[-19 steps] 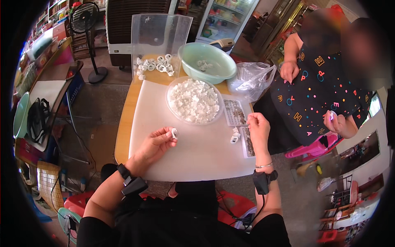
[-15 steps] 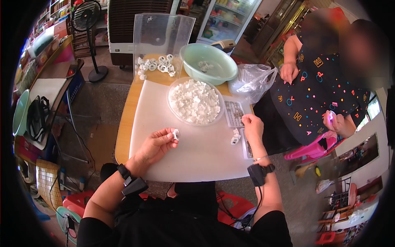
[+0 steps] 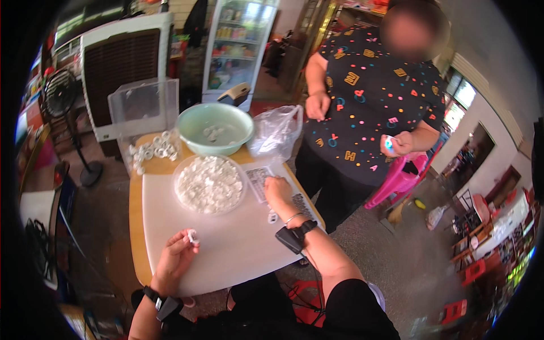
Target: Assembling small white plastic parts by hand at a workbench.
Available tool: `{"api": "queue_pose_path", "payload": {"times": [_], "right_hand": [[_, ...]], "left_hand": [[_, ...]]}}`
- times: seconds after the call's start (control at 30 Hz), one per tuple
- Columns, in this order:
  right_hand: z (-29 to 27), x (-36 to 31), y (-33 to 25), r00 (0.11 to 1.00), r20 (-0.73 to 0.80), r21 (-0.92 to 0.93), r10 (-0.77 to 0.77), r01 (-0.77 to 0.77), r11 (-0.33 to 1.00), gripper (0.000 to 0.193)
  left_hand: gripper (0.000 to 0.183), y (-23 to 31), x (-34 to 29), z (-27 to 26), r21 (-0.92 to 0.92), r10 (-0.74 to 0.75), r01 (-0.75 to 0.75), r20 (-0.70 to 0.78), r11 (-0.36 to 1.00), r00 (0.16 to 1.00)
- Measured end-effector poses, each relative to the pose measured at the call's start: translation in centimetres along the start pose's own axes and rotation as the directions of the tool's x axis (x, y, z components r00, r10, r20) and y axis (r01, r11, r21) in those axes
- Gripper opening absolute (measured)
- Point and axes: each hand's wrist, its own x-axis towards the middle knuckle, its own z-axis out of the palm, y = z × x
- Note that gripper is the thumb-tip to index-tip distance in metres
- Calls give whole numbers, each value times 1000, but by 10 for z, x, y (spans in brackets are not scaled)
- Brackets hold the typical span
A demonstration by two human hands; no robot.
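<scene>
A small white part (image 3: 193, 237) is pinched between the thumb and finger of the left hand (image 3: 175, 255), over the near-left corner of the worktop (image 3: 235, 252). The right hand (image 3: 279, 191) has shifted to the far tray (image 3: 256, 177) by the right edge, fingers bunched; whether they grip anything is hard to tell. The held part seems to wait on that reach. A tub (image 3: 244, 190) of white pieces stands toward the far edge.

1 black standing fan (image 3: 60, 97), 1 large air cooler (image 3: 122, 82), 1 stocked glass-fronted fridge (image 3: 237, 48)
</scene>
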Motion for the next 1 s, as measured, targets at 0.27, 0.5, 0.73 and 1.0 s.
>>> {"api": "queue_pose_path", "payload": {"times": [0.27, 0.5, 0.73, 1.0], "right_hand": [[-33, -4, -52, 978, -207, 411, 1, 87, 907, 3], [4, -39, -106, 983, 114, 722, 146, -183, 668, 15], [36, -26, -98, 942, 231, 837, 244, -320, 444, 16], [43, -26, -104, 970, 150, 800, 193, -233, 553, 12]], "left_hand": [[15, 4, 27, -5, -16, -9, 9, 1, 1000, 1000], [12, 17, 63, -28, -57, -93, 86, -124, 995, 988], [11, 28, 95, -37, -25, -117, 114, -169, 993, 979], [10, 27, 101, -39, -10, -84, 84, -210, 996, 974]]}}
